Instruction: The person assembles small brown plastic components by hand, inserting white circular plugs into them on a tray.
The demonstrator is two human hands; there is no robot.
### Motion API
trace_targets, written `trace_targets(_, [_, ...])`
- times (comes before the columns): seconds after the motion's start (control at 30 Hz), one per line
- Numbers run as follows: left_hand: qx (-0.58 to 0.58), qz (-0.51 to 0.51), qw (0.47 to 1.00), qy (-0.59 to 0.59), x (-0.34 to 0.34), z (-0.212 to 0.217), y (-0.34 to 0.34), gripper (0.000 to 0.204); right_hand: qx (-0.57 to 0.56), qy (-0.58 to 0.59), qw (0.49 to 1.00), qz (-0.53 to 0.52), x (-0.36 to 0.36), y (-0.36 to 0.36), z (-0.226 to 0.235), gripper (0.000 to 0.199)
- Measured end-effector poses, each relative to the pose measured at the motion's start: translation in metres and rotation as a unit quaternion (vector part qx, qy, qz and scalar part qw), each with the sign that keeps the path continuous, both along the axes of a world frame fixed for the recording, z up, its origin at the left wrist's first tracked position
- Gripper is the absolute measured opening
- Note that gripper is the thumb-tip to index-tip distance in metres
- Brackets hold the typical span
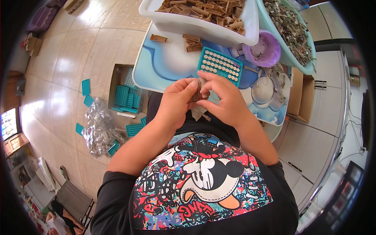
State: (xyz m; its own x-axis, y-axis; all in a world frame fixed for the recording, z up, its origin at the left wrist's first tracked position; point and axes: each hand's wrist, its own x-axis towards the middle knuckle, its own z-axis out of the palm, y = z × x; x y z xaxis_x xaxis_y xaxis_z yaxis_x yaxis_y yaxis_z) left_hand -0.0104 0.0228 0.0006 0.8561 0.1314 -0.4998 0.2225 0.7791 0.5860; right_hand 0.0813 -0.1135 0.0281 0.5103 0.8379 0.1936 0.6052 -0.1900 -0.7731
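Close in front of my body, above the near edge of the small table, both hands meet around a small brown plastic piece (197, 94). My left hand (176, 101) pinches it between thumb and fingers. The fingers of my right hand (223, 95) close on its other side, and they cover much of the piece. Just beyond the hands lies a teal tray (200, 67) with rows of white round discs (223, 62). Farther off on the table are a single brown plastic shell (158, 38) and a few more brown shells (192, 43).
A white bin (199, 25) heaped with brown shells stands at the back. To the right are a purple basket (261, 49), a pale-green basin (291, 43) of tangled small parts, and a cardboard box (301, 94). Leftward on the floor sit a box of teal trays (125, 96) and clear plastic bags (100, 127).
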Motion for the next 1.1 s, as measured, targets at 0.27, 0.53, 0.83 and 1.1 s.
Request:
trace_targets(0.27, [0.017, -0.052, 0.998, 0.023, 0.011, 0.006, -0.018, 0.035, 0.059, -0.012, 0.996, -0.067, -0.009, -0.026, 0.005, 0.053])
trace_targets(0.53, [-0.025, -0.036, 0.999, -0.006, 0.013, 0.006, -0.025, 0.042, 0.046, -0.025, 0.997, -0.05, -0.013, -0.022, 0.004, 0.069])
trace_targets(0.83, [-0.013, -0.037, 0.999, -0.015, 0.013, 0.01, -0.026, 0.04, 0.051, -0.096, 0.993, -0.046, -0.01, -0.02, -0.003, 0.073])
trace_targets(1.1, [-0.017, -0.051, 0.998, -0.025, 0.012, 0.014, -0.023, 0.03, 0.051, -0.089, 0.993, -0.054, -0.011, -0.019, -0.006, 0.074])
